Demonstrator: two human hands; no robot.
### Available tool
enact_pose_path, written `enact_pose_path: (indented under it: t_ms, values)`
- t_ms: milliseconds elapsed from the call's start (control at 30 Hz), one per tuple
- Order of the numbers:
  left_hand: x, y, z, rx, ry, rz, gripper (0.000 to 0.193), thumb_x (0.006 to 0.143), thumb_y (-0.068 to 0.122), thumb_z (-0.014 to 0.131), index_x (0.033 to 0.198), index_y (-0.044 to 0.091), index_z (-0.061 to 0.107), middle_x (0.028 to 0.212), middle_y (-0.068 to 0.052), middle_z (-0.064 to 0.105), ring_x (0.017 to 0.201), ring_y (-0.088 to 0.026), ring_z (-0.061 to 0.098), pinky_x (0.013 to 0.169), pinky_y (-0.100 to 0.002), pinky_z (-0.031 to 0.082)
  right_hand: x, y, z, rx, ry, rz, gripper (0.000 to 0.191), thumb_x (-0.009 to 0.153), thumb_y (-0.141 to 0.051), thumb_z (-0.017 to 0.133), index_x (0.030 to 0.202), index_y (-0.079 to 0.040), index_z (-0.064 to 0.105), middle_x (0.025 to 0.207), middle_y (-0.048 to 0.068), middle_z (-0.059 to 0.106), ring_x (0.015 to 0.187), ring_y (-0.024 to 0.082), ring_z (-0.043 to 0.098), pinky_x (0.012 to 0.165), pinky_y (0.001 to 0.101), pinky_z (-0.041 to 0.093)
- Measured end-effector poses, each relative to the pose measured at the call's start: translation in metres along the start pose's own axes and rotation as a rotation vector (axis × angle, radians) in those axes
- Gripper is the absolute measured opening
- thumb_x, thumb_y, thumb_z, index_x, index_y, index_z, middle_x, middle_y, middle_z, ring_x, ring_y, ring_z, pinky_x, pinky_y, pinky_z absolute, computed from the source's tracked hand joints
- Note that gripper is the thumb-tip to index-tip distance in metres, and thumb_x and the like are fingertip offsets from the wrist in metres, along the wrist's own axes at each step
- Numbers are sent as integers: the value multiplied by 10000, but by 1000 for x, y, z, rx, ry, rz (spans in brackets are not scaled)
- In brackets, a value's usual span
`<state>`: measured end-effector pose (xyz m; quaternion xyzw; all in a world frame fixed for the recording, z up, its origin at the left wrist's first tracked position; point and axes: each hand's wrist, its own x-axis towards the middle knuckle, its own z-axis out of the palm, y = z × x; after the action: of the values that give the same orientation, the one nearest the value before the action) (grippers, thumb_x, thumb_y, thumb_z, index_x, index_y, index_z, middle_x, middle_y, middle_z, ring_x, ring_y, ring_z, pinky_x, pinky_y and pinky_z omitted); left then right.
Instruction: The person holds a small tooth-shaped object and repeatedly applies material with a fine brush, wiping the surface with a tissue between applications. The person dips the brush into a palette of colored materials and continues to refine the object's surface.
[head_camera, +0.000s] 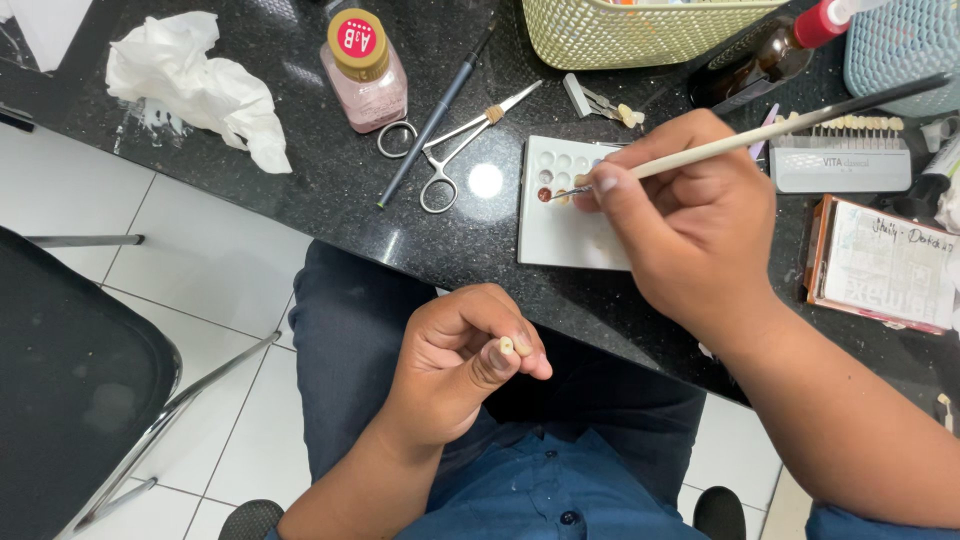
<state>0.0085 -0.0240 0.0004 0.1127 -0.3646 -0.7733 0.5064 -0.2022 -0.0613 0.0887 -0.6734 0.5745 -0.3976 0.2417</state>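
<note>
A: What's the right hand (690, 225) doing?

B: Closed round a thin brush (760, 135), pen-style. Tip's down in a well of the white palette (560, 235), near a reddish-brown spot on the palette's left side. Handle runs up and right, pale then dark at the far end.

A: And the left hand (465, 365)?

B: Fingers curled, pinching a small cream-coloured tooth piece (507, 346) betw. thumb and forefinger. It's held over the lap, below the bench (330, 180) edge, well apart from the palette.

A: Where's the palette sit?

B: Flat on the black speckled bench, near the front edge, partly under the right hand.

A: Other stuff on the bench?

B: Left of the palette: metal forceps w/ scissor-type rings (440, 150), and a long dark slim tool (435, 115) lying diagonally beside them. Behind those, a small pink-liquid bottle w/ gold cap (365, 70). Far left, a crumpled white tissue (195, 80). Top centre, a pale yellow mesh basket (630, 30); next to it a brown bottle w/ red cap (765, 55) lying tilted. Right of the palette, a grey holder w/ a row of tooth shade tabs (840, 150), and a handwritten card in an orange tray (880, 265).

A: Anything off the bench?

B: Black chair (70, 380) at left on white floor tiles.
</note>
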Motion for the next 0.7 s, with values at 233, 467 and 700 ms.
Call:
enact_pose_path:
  t_ms: [233, 467, 700]
  values:
    - [-7, 2, 3, 25, -49, -22, 212, 1080, 240, 687, 1016, 44, 638, 956, -57, 650, 832, -105, 663, 834, -246, 544, -23, -5, -23, 940, -111, 219, 71, 1143, -46, 582, 1154, -17, 518, 1000, 257, 715, 928, 307, 771, 838, 423, 672]
    - [-18, -1, 14, -12, -65, -20, 219, 1073, 247, 691, 1038, 38, 638, 960, -50, 630, 849, -117, 664, 773, -235, 535, -50, -12, -36, 1016, -223, 192, 178, 1047, 82, 628, 1119, -30, 511, 1024, 283, 714, 938, 331, 761, 857, 474, 661]
    - [-28, -6, 32, -64, -121, 27, 190, 1077, 225, 683, 1081, 41, 636, 999, -53, 627, 826, -121, 673, 748, -230, 541, -81, -30, -40, 939, -279, 94, 186, 1036, 95, 637, 1093, -20, 503, 1069, 285, 700, 1036, 358, 751, 935, 525, 656]
